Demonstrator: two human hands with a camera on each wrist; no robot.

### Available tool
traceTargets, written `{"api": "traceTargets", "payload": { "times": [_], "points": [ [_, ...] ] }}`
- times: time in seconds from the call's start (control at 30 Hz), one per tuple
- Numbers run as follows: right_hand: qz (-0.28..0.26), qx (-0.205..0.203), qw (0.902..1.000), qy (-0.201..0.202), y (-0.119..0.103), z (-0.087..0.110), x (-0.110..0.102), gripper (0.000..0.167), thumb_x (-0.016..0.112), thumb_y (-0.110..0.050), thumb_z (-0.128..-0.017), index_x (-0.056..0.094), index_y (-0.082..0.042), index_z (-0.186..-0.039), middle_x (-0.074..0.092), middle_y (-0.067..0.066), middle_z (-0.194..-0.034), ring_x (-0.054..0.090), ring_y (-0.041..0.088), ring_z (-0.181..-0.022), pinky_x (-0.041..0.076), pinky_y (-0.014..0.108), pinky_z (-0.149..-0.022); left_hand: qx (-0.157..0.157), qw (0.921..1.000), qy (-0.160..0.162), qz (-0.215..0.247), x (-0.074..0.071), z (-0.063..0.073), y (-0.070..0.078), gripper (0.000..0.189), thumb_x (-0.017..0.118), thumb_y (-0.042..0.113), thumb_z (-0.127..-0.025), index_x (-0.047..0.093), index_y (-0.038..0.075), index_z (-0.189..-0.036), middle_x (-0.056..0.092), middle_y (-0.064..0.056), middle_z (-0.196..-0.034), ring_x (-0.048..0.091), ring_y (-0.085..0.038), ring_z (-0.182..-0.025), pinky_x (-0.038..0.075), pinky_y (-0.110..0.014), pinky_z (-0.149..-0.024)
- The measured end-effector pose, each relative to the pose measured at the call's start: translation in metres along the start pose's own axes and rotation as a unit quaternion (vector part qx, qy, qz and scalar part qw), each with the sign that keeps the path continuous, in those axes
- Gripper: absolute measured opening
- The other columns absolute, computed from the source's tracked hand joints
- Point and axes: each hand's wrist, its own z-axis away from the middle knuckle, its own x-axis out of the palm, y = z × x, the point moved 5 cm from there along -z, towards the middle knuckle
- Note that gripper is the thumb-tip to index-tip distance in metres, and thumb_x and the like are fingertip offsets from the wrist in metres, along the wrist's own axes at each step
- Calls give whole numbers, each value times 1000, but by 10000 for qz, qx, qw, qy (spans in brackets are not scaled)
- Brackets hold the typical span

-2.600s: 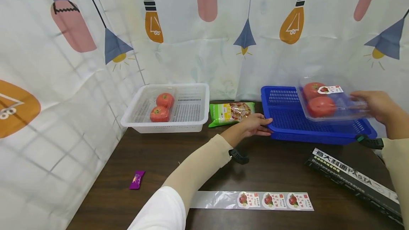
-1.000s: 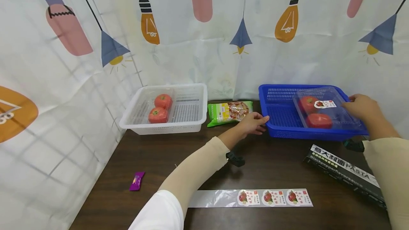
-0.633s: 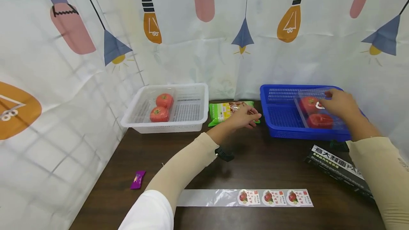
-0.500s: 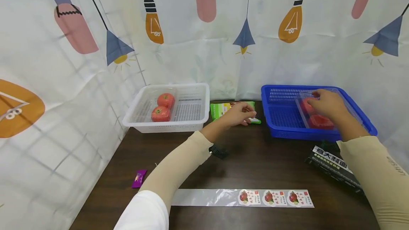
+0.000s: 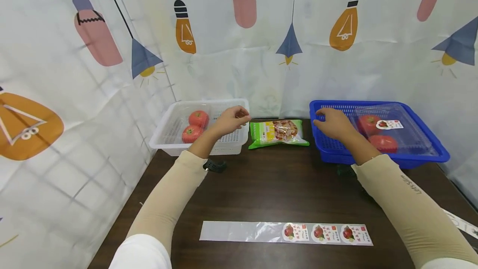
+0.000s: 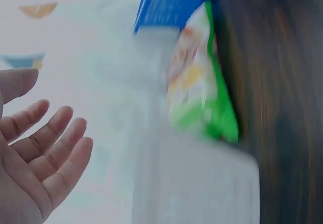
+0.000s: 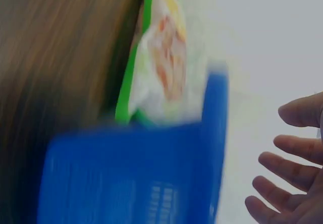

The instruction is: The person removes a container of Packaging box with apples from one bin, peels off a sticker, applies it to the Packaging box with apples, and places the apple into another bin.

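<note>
My left hand [image 5: 228, 120] hovers over the right part of the white basket [image 5: 161, 137], holding nothing, its fingers loosely bent. In that basket lies a clear tray with two tomatoes [image 5: 192, 133]. Above the left end of the blue basket [image 5: 377, 160] my right hand [image 5: 334, 124] is raised, also with nothing in it. A clear plastic box [image 5: 410, 136] with two tomatoes and a fruit sticker [image 5: 389, 124] rests in the blue basket. Both wrist views show spread fingers apart from any object: left fingers [image 6: 60, 153], right fingers [image 7: 290, 169].
A green and white food packet [image 5: 280, 132] lies between the two baskets. Near the front of the dark table [image 5: 276, 194] is a strip of fruit stickers [image 5: 287, 232]. The pasta box [image 5: 461, 223] shows partly behind the right sleeve. A patterned curtain [image 5: 254, 69] hangs behind.
Earlier my right hand set the tomato box into the blue basket and let go; since then it has moved left. My left hand left the blue basket's edge and moved left over the packet to the white basket.
</note>
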Motion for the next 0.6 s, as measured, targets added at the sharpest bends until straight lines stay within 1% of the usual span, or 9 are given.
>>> {"api": "traceTargets", "payload": {
  "times": [0.1, 0.13, 0.2, 0.27, 0.33, 0.37, 0.43, 0.57, 0.6],
  "points": [
    [-170, -167, 9997, -26, -21, -5, 15, 48, 54, -28, -98, 52, 3, -135, 51, 25, -135, 48, 44, -121, 38, 59, -98, -204, 9993, 222, -228, -27, 7, -19, 33, 61, 31, -97, 57, 5, -117, 63, -14, -112, 62, -30, -97, 53, -45, -84],
    [-212, -215, 9995, -50, -28, -7, 21, 48, 54, -29, -99, 52, 2, -135, 53, 24, -134, 53, 42, -116, 40, 58, -96, -291, 9986, 291, -342, -36, 10, -26, 33, 61, 31, -97, 57, 5, -117, 62, -13, -112, 61, -32, -98, 52, -46, -85],
    [-372, -281, 9989, -106, -43, -8, 31, 47, 54, -30, -99, 52, 0, -136, 53, 22, -134, 57, 39, -110, 43, 56, -92, -462, 9959, 453, -640, -52, 14, -40, 35, 61, 34, -96, 56, 7, -118, 62, -12, -114, 60, -30, -101, 50, -46, -85],
    [-518, -390, 9978, -138, -57, -10, 41, 47, 53, -30, -99, 53, -1, -136, 54, 20, -134, 59, 36, -107, 46, 54, -89, -597, 9926, 586, -878, -67, 18, -52, 38, 61, 35, -97, 55, 6, -120, 62, -15, -116, 58, -31, -105, 48, -46, -87],
    [-665, -549, 9962, -117, -71, -12, 50, 44, 53, -29, -99, 54, -2, -134, 56, 18, -132, 60, 34, -106, 47, 52, -89, -774, 9882, 748, -1094, -82, 23, -62, 40, 60, 36, -97, 54, 5, -122, 61, -16, -120, 57, -32, -109, 47, -47, -88],
    [-740, -644, 9951, -102, -78, -14, 54, 43, 54, -27, -98, 55, -2, -133, 57, 18, -132, 59, 33, -109, 47, 52, -89, -860, 9862, 814, -1156, -89, 26, -67, 42, 60, 37, -97, 53, 4, -123, 60, -17, -122, 56, -32, -110, 48, -48, -86],
    [-737, -913, 9931, -8, -92, -17, 63, 40, 55, -26, -97, 58, -3, -130, 60, 16, -128, 58, 32, -111, 47, 50, -91, -1011, 9830, 885, -1254, -103, 32, -76, 46, 58, 36, -98, 51, 2, -127, 56, -21, -128, 53, -36, -113, 47, -50, -87],
    [-683, -1369, 9882, 86, -123, -21, 80, 38, 60, -27, -96, 61, -5, -128, 62, 10, -126, 58, 29, -114, 46, 47, -94, -1446, 9709, 1107, -1557, -131, 43, -96, 57, 56, 41, -98, 44, -1, -134, 47, -25, -137, 47, -41, -120, 44, -55, -91],
    [-675, -1471, 9868, 86, -130, -21, 84, 38, 60, -27, -96, 62, -5, -128, 62, 9, -126, 57, 28, -115, 46, 47, -94, -1560, 9665, 1164, -1672, -137, 45, -101, 60, 56, 42, -97, 43, -2, -136, 45, -26, -139, 45, -43, -122, 42, -56, -94]
  ]
}}
